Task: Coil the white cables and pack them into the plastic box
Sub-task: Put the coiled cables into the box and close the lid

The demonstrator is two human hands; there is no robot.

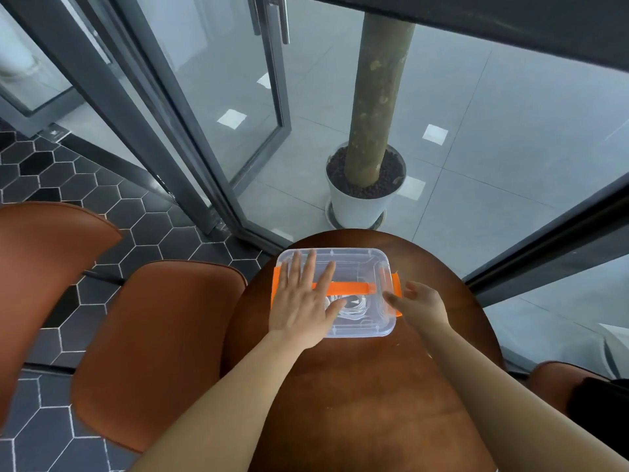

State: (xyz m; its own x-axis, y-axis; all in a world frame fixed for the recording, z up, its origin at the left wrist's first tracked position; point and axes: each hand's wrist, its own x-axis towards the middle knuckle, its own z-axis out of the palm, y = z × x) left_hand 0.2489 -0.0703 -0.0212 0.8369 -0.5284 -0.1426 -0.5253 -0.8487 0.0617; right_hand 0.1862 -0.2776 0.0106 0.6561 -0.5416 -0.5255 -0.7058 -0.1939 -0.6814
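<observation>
A clear plastic box (357, 264) with an orange handle and orange side clips sits on the far part of a round brown table (367, 396), its lid on. Coiled white cables (354, 310) show through the lid, inside the box. My left hand (304, 301) lies flat on the left half of the lid, fingers spread. At the box's right side my right hand (420, 303) hovers by the orange clip (396, 284), its fingers loosely curled and holding nothing.
Two brown leather chairs (153, 342) stand left of the table, and another chair edge (561, 383) is at the right. Behind the table are glass walls and a potted tree (366, 192) in a white pot.
</observation>
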